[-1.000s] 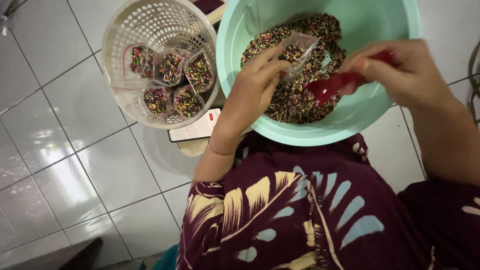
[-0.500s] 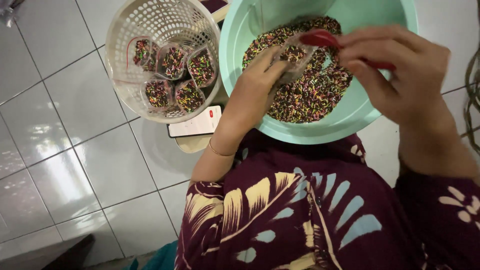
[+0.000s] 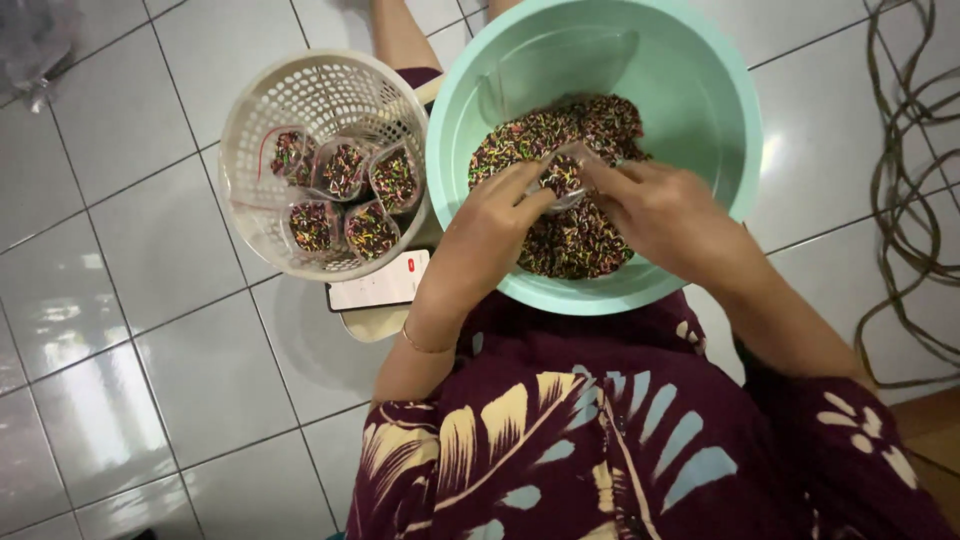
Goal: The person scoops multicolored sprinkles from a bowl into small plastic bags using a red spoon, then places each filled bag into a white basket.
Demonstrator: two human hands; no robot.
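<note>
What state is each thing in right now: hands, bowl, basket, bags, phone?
Left hand: pinching the small clear bag.
Right hand: gripping the same bag.
Small clear bag: partly filled, open.
Mint-green bowl: holds coloured sprinkles.
White basket: five filled bags, upright.
Phone: flat, screen lit.

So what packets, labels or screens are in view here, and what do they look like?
Clear plastic packet: between both hands over the green basin, holding multicoloured sprinkles.
Filled packets: five in the white basket, clear, same sprinkles.
Phone: below the basket, white, flat, with a small red mark.
</note>
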